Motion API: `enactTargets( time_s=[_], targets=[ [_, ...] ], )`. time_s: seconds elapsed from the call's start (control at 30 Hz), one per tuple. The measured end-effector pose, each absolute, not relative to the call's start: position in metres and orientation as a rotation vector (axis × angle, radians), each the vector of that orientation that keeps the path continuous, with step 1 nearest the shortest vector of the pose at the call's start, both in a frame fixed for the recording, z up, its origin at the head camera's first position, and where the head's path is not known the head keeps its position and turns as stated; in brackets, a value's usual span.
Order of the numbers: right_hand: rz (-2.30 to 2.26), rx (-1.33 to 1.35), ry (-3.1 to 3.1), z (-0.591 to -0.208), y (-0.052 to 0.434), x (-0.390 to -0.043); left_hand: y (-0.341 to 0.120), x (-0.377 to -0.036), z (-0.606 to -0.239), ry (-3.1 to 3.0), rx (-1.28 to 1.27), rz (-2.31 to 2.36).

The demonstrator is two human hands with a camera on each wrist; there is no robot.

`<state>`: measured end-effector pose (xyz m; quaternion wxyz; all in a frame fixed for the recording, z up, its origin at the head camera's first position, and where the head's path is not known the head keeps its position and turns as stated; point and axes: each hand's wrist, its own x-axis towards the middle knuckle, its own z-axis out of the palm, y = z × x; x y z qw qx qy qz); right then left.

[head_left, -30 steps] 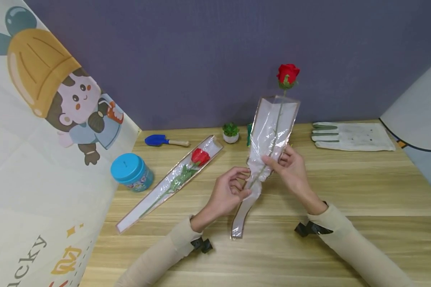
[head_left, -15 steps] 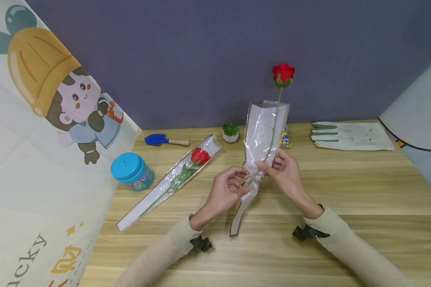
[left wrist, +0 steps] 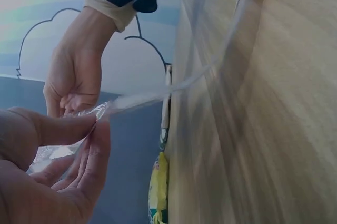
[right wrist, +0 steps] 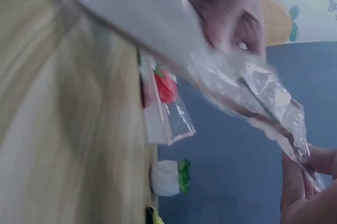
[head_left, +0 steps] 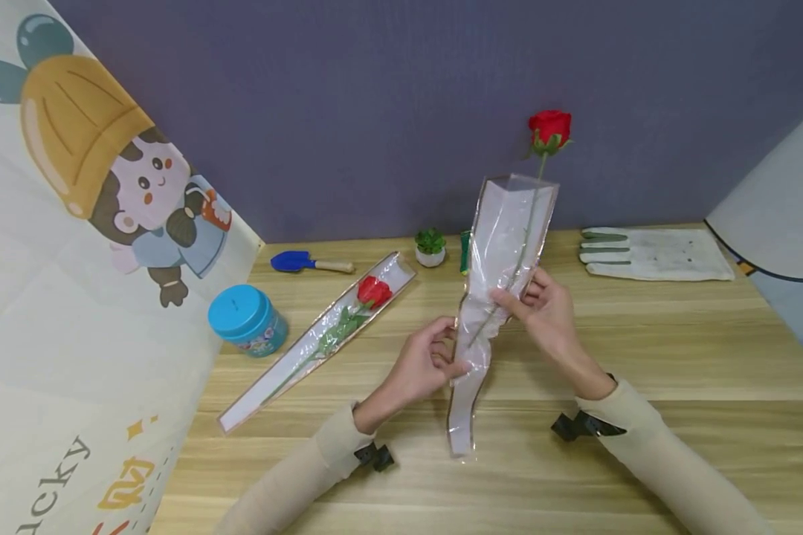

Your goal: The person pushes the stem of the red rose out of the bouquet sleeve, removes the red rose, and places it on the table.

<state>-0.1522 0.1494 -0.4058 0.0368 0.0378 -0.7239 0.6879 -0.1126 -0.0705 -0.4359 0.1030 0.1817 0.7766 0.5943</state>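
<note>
A red rose (head_left: pixel 550 132) stands tilted in a clear-fronted, white-backed flower sleeve (head_left: pixel 505 230), its bloom well above the top opening. The stem runs down inside to the crumpled middle. My right hand (head_left: pixel 545 316) pinches sleeve and stem together there, thumb in front. Lower down, my left hand (head_left: pixel 420 360) pinches the sleeve's left edge. The narrow tail hangs over the table. In the left wrist view, thumb and fingers of my left hand (left wrist: pixel 52 166) meet on the film. A dark stem (right wrist: pixel 258 97) shows through crinkled film in the right wrist view.
Left of my hands lies another sleeved rose (head_left: pixel 373 292). A blue-lidded tub (head_left: pixel 244 319), a blue trowel (head_left: pixel 294 261) and a small potted succulent (head_left: pixel 430 249) stand or lie around it. A green packet (head_left: pixel 465 253) is partly behind the sleeve. White gloves (head_left: pixel 669 254) lie back right.
Both hands first shifted the sleeve slightly left and down, then back right. The rose bloom now sits farther right and a little higher. Both hands keep their hold.
</note>
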Motion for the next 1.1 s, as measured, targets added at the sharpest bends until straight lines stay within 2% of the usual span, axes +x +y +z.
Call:
enactTargets(
  time_s=[0.47, 0.77, 1.1],
  targets=[
    [2.166, 0.186, -2.148, -0.405, 0.152, -0.149, -0.075, -0.119, -0.433, 2.302, 0.661, 1.748],
    [2.147, 0.226, -2.237, -0.413, 0.144, -0.144, -0.069, -0.120, -0.430, 2.294, 0.540, 1.916],
    [2.052, 0.230, -2.366, -0.416, 0.148, -0.141, -0.070, -0.118, -0.430, 2.271, 0.572, 1.861]
  ],
)
